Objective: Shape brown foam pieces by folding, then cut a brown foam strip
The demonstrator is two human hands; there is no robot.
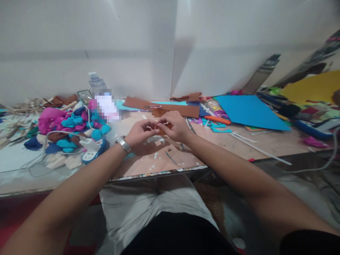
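Observation:
Over the middle of the table, my left hand (144, 131) and my right hand (175, 126) meet with their fingertips close together. Both are closed in a pinch on a small piece of brown paper (161, 131), mostly hidden by the fingers. Just beyond them lie a long brown strip (180, 109), a bit of crumpled brown paper (158, 112) and a slim pink-handled tool (153, 106). Small white scraps (156, 155) are scattered on the tabletop below the hands.
To the left sit a heap of crumpled coloured paper (51, 119), a blue-and-white power strip (92, 151), a blurred phone (107, 107) and a clear bottle (97, 83). Rightward are an orange cutter (217, 120), a blue sheet (252, 110) and a white stick (262, 150). A wall stands behind.

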